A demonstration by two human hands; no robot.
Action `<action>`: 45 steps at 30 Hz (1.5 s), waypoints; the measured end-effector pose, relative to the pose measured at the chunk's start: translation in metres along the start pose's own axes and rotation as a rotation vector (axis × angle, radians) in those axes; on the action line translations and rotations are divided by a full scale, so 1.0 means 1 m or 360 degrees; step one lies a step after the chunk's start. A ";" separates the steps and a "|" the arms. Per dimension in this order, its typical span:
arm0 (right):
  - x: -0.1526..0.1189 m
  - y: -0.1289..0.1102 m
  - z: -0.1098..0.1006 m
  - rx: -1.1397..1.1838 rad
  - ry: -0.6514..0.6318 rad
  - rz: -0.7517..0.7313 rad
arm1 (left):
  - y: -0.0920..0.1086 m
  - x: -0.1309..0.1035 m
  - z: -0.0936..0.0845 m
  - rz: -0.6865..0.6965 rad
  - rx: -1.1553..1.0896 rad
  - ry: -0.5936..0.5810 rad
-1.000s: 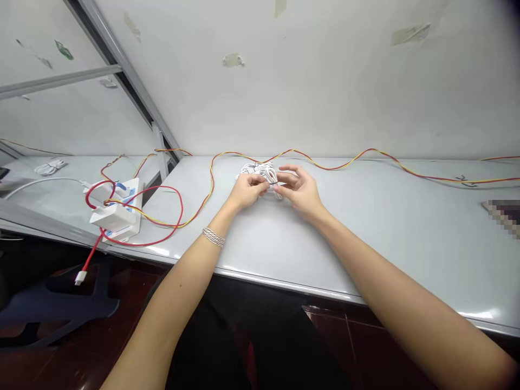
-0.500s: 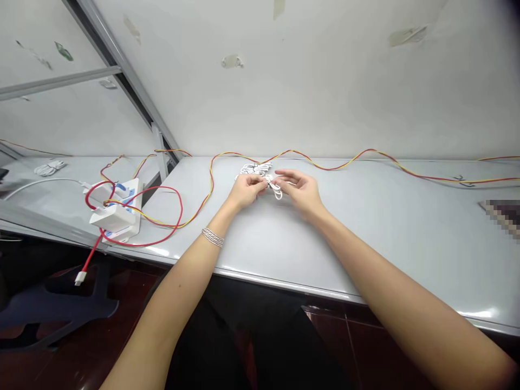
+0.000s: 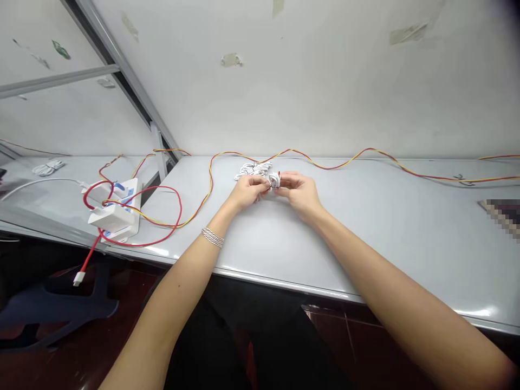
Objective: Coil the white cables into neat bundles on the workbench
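Between my two hands is a small coiled white cable [image 3: 275, 180], raised a little over the grey tabletop [image 3: 284, 238]. My left hand [image 3: 249, 190], its wrist in a silvery bracelet [image 3: 212, 237], pinches the coil's left side with thumb and fingers. On the other side my right hand [image 3: 299, 193] closes its thumb and fingertips on the coil. A thin dark strand shows near the coil's underside; its ends are hidden by the fingers. Just behind my left hand lies a bundle of white cables [image 3: 252, 169] with dark ties.
A white power strip [image 3: 129, 208] with plugged-in adapters [image 3: 111, 216] sits at the left, looped by a red cable [image 3: 179, 211]. A twisted red-yellow wire [image 3: 320, 167] runs along the back wall. Another white cable bundle [image 3: 49, 168] lies far left. A pixelated object [image 3: 504, 214] is at right.
My right hand's fingers have come in onto the coil. The white loop that hung down between the hands is now gathered upright and compact. My left hand stays nearly in place.
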State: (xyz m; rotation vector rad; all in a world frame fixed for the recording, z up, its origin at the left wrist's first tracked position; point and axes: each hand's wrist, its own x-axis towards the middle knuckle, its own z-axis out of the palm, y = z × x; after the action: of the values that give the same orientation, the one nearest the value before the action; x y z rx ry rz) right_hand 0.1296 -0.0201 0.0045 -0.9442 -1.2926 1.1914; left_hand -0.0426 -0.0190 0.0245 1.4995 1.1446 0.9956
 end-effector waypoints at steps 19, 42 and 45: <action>-0.006 -0.012 0.006 0.0107 -0.0080 0.0127 | 0.001 0.001 -0.002 -0.0029 -0.0046 0.0110; -0.003 -0.004 0.004 0.0045 0.0055 0.0138 | 0.002 0.001 0.002 -0.0135 0.0064 0.0171; -0.004 -0.005 0.004 0.0033 0.0043 0.0129 | 0.005 0.001 0.002 -0.0211 0.0024 0.0145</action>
State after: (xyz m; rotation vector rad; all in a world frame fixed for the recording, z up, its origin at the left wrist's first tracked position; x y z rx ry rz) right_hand 0.1263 -0.0250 0.0091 -1.0024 -1.2279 1.2480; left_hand -0.0400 -0.0191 0.0291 1.3826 1.3015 0.9746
